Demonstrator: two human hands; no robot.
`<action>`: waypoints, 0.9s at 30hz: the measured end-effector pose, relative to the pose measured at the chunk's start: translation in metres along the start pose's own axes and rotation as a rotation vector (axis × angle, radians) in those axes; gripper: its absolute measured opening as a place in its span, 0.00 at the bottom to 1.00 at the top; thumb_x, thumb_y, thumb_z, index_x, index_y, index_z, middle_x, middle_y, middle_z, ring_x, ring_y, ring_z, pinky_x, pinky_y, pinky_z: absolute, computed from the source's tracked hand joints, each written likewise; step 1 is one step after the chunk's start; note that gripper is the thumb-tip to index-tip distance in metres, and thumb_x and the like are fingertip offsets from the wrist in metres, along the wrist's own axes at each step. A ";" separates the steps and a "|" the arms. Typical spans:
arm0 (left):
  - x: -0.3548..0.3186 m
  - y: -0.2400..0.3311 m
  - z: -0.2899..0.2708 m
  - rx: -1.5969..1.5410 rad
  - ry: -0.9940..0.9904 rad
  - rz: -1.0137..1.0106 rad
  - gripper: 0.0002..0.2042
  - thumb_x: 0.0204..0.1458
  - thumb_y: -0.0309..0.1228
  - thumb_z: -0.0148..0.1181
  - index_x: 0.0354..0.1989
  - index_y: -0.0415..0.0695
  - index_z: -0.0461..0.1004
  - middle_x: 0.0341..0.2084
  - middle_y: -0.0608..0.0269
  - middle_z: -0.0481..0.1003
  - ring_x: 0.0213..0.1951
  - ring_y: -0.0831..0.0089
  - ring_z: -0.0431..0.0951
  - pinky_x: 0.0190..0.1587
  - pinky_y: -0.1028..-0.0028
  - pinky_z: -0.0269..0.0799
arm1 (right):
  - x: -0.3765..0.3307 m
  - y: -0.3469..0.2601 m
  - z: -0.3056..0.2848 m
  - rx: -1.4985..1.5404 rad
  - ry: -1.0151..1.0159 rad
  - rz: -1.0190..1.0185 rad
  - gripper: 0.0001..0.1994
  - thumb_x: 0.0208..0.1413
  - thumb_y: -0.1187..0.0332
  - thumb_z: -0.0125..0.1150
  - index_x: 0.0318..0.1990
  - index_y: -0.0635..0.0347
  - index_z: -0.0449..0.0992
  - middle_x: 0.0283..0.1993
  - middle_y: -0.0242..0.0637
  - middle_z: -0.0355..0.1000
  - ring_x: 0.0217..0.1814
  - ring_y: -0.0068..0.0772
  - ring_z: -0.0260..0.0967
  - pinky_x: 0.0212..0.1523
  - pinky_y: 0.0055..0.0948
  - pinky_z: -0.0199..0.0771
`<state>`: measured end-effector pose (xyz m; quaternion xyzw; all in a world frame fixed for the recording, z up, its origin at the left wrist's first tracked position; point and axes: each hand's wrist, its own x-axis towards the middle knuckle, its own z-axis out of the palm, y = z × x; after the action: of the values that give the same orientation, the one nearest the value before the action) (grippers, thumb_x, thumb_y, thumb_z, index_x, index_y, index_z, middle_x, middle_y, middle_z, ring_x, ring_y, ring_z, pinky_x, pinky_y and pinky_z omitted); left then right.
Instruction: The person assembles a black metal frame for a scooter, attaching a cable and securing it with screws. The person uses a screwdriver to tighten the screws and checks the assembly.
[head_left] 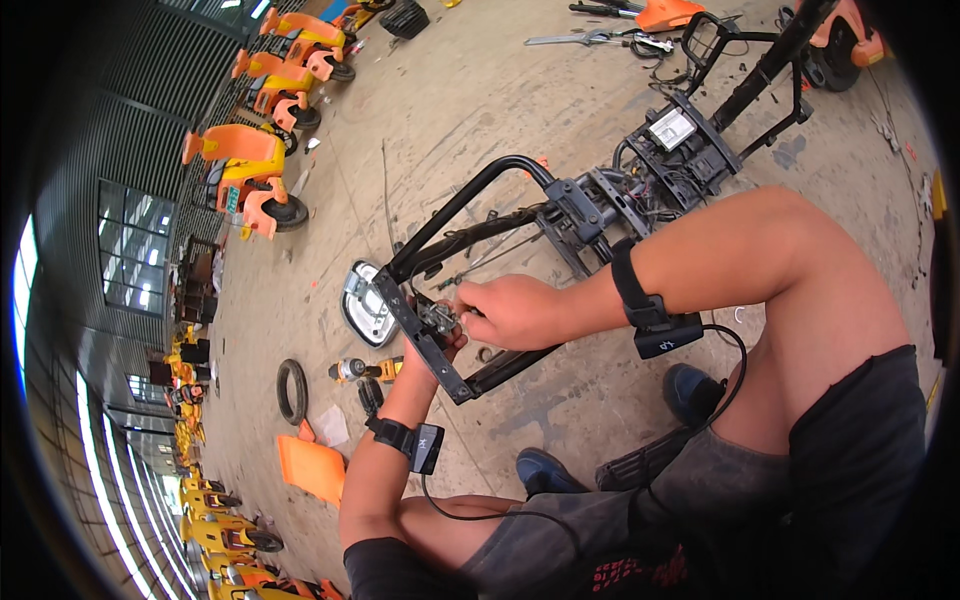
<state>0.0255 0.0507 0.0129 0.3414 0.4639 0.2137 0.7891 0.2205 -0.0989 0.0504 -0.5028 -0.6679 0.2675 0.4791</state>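
Intently, a person works with both bare hands at the near end of a black vehicle frame [578, 210] on a concrete floor. A small grey metal part [438, 317] sits just inside the frame's flat end bar, where the left hand [448, 348], partly hidden by that bar, curls its fingers around it. The right hand [505, 308], reaching inside the frame, has thumb and fingers drawn together beside the part; whether they clamp anything cannot be told. A silver-and-white oval unit [368, 306] lies just left of the frame's end bar. Below it and left of the frame are a yellow power drill [350, 370], a black tyre [291, 392] and an orange panel [311, 468]. Orange-and-yellow scooters [240, 165] stand well left of the frame.
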 end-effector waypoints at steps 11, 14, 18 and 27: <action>0.039 -0.001 -0.048 -0.052 -0.251 0.246 0.20 0.59 0.56 0.47 0.40 0.52 0.72 0.29 0.59 0.78 0.27 0.63 0.79 0.21 0.62 0.69 | 0.066 -0.042 -0.027 0.257 0.291 0.010 0.17 0.63 0.58 0.50 0.35 0.67 0.71 0.25 0.51 0.72 0.29 0.52 0.70 0.34 0.43 0.70; 0.041 -0.003 -0.046 -0.098 -0.234 0.298 0.15 0.60 0.50 0.49 0.41 0.54 0.72 0.34 0.62 0.77 0.33 0.63 0.79 0.24 0.62 0.71 | 0.074 -0.043 -0.025 0.326 0.289 0.016 0.17 0.64 0.59 0.50 0.33 0.67 0.71 0.24 0.49 0.70 0.27 0.45 0.69 0.32 0.40 0.69; 0.039 -0.002 -0.045 -0.074 -0.312 0.316 0.13 0.59 0.46 0.50 0.44 0.54 0.72 0.36 0.68 0.76 0.36 0.65 0.79 0.28 0.62 0.71 | 0.083 -0.037 -0.014 0.328 0.283 -0.007 0.17 0.62 0.60 0.50 0.32 0.68 0.72 0.27 0.53 0.72 0.30 0.55 0.71 0.35 0.44 0.71; 0.048 -0.008 -0.057 0.005 -0.207 0.355 0.16 0.59 0.49 0.49 0.46 0.54 0.72 0.36 0.69 0.75 0.36 0.66 0.77 0.27 0.62 0.71 | 0.108 -0.033 0.007 0.380 0.246 -0.007 0.16 0.60 0.62 0.48 0.32 0.71 0.72 0.30 0.58 0.72 0.36 0.59 0.71 0.40 0.46 0.70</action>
<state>-0.0012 0.0955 -0.0401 0.4397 0.3136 0.3120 0.7817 0.1969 -0.0098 0.1154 -0.4300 -0.5439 0.3232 0.6441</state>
